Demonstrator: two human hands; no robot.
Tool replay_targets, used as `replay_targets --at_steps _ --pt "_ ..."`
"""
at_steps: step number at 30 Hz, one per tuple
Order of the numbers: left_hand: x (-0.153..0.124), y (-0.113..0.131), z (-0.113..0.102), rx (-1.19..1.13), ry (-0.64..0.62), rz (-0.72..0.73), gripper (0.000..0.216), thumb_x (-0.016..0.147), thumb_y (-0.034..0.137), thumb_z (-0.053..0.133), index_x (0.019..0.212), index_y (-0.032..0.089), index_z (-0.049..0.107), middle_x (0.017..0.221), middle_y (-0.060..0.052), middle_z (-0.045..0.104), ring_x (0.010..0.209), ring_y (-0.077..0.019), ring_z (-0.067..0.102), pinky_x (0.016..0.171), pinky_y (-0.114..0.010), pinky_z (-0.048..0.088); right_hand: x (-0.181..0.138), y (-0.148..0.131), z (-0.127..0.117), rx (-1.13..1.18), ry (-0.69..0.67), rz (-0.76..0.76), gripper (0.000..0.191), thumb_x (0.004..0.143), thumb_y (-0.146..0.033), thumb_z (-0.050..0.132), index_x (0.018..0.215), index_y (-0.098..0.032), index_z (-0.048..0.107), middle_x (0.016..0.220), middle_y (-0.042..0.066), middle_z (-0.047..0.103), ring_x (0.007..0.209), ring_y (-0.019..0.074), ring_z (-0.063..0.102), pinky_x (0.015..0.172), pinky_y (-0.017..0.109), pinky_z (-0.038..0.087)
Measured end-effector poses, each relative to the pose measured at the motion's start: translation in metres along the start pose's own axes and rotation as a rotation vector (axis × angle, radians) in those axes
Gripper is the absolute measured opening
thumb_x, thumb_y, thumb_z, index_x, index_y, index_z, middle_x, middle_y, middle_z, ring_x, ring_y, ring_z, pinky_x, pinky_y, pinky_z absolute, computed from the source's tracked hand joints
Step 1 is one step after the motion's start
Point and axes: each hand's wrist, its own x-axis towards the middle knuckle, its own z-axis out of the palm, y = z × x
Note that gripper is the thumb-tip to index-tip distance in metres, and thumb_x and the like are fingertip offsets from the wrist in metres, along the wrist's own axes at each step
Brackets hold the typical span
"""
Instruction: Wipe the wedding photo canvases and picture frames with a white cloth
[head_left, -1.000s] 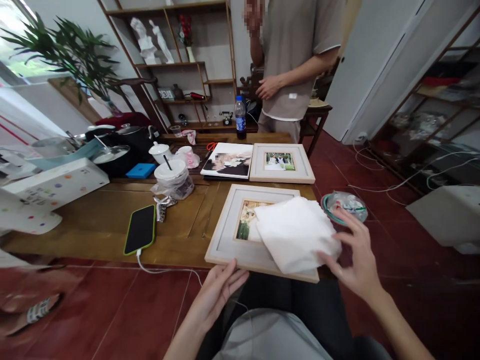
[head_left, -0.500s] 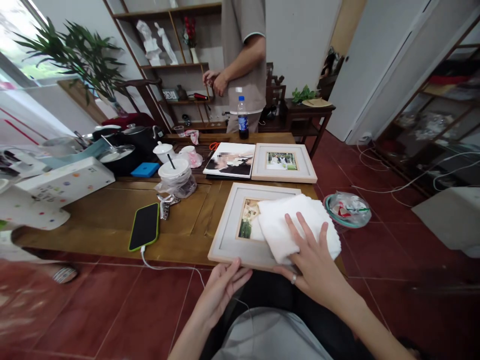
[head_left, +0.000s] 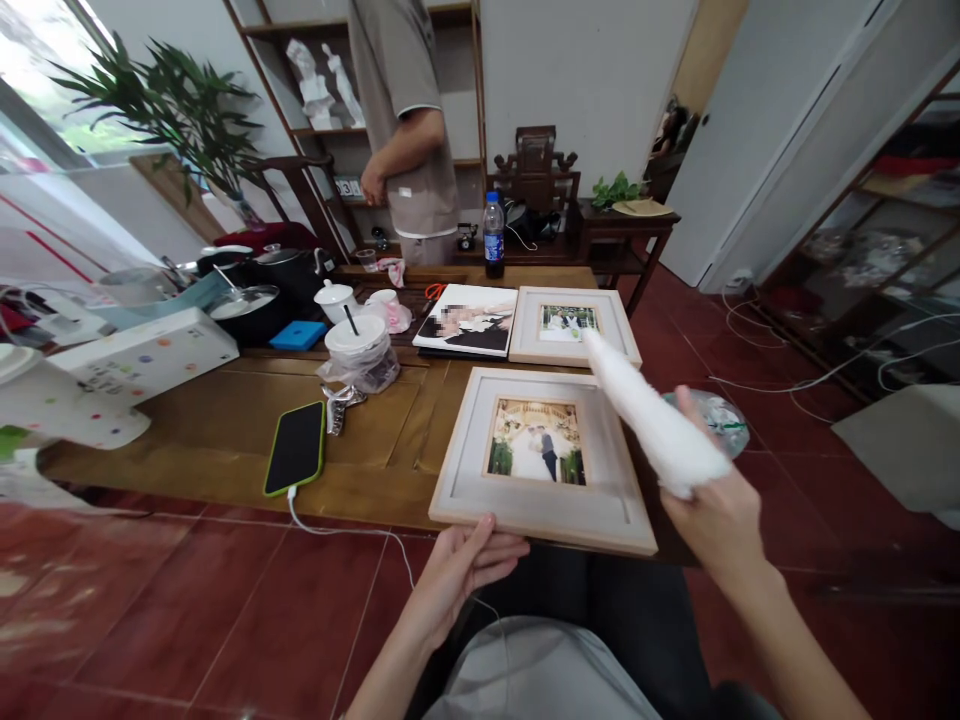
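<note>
A light wooden picture frame (head_left: 465, 490) lies near the table's front edge, its wedding photo (head_left: 536, 440) fully visible. At its near edge, my left hand (head_left: 472, 560) grips the frame with the thumb on top and the fingers below. My right hand (head_left: 712, 510) is raised off the frame's right side, closed on a folded white towel (head_left: 645, 420) that is tilted in the air. Behind this frame lies a second picture frame (head_left: 622, 335), and to its left a white photo album or print (head_left: 465, 320).
A phone (head_left: 296, 450) with a charging cable, a bagged cup (head_left: 360, 350) and a blue box (head_left: 298, 335) are on the table's left. A cola bottle (head_left: 493, 235) stands at the back. Beyond the table is another person (head_left: 409, 130). A lined bin (head_left: 724, 425) sits right.
My right hand has lifted the towel off the frame and moved right, uncovering the photo. My left hand stays at the near edge. The other person has shifted left.
</note>
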Motion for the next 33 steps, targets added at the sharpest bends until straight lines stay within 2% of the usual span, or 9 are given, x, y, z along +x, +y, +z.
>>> replay_targets --at_steps 3,4,6,9,12,18,21,24,33 --pt "-0.013 0.006 0.003 0.261 -0.151 -0.079 0.053 0.087 0.053 0.044 0.077 0.006 0.066 0.075 -0.019 0.072 0.065 -0.0217 0.071 0.051 -0.022 0.05 0.004 0.01 -0.006 -0.087 -0.017 -0.146 0.047 0.078 -0.006 0.048 0.123 -0.021 0.053 0.142 0.006 0.042 0.13 0.0258 0.039 0.108 0.047 0.034" --pt "-0.018 0.01 0.004 0.353 -0.216 -0.088 0.058 0.088 0.056 0.039 0.072 0.007 0.066 0.07 -0.019 0.071 0.057 -0.0208 0.069 0.042 -0.02 0.044 0.003 0.014 -0.004 -0.099 -0.071 -0.224 0.041 0.077 -0.005 0.047 0.113 -0.021 0.059 0.14 0.006 0.046 0.129 0.0267 0.04 0.107 0.051 0.034" --pt "-0.024 0.023 0.005 0.491 -0.159 0.077 0.053 0.087 0.055 0.041 0.076 0.01 0.066 0.065 -0.013 0.07 0.049 -0.0171 0.064 0.042 -0.021 0.04 -0.001 0.021 0.003 -0.108 -0.193 -0.347 0.029 0.072 -0.001 0.046 0.084 -0.02 0.065 0.136 0.008 0.049 0.129 0.0295 0.039 0.105 0.058 0.031" --pt "-0.014 0.043 0.002 0.787 0.163 0.548 0.03 0.083 0.044 0.056 0.088 0.017 0.067 0.079 -0.008 0.068 0.074 -0.0197 0.064 0.071 -0.028 0.049 -0.011 0.026 0.016 -0.095 -0.285 -0.37 0.025 0.063 0.003 0.045 0.065 -0.018 0.059 0.138 0.012 0.047 0.131 0.0322 0.035 0.104 0.063 0.031" --pt "0.021 0.05 -0.007 0.999 0.389 0.833 0.04 0.078 0.036 0.063 0.114 0.018 0.059 0.116 -0.013 0.056 0.113 -0.0294 0.05 0.101 -0.044 0.035 -0.015 0.024 0.022 -0.066 -0.283 -0.326 0.03 0.058 0.005 0.043 0.067 -0.017 0.06 0.138 0.013 0.046 0.131 0.0309 0.035 0.1 0.058 0.039" --pt "0.077 0.049 -0.023 1.201 0.242 1.042 0.045 0.088 0.015 0.041 0.132 0.016 0.041 0.146 -0.017 0.023 0.138 -0.0296 0.02 0.111 -0.051 0.02 -0.01 0.018 0.019 -0.033 -0.273 -0.295 0.028 0.058 0.004 0.046 0.065 -0.017 0.062 0.144 0.012 0.038 0.129 0.0331 0.037 0.094 0.056 0.043" --pt "0.083 0.061 -0.028 1.301 0.048 1.089 0.044 0.088 0.009 0.037 0.129 0.021 0.046 0.146 -0.013 0.028 0.139 -0.0267 0.019 0.112 -0.051 0.02 -0.006 0.019 0.019 -0.043 -0.283 -0.301 0.027 0.059 0.003 0.046 0.063 -0.018 0.063 0.141 0.012 0.042 0.13 0.0332 0.037 0.093 0.056 0.044" --pt "0.086 0.072 -0.031 1.297 -0.033 1.099 0.05 0.085 0.004 0.034 0.129 0.023 0.047 0.147 -0.009 0.028 0.14 -0.0244 0.015 0.113 -0.051 0.019 -0.002 0.02 0.02 -0.062 -0.296 -0.313 0.03 0.057 0.003 0.045 0.063 -0.019 0.064 0.137 0.011 0.048 0.128 0.0322 0.04 0.091 0.054 0.045" --pt "0.087 0.06 -0.032 1.297 -0.009 1.09 0.057 0.079 -0.002 0.031 0.129 0.02 0.048 0.143 -0.011 0.035 0.139 -0.0242 0.019 0.112 -0.052 0.022 -0.005 0.023 0.024 -0.102 -0.242 -0.287 0.024 0.059 0.001 0.046 0.061 -0.018 0.06 0.131 0.016 0.052 0.12 0.0332 0.048 0.087 0.051 0.048"
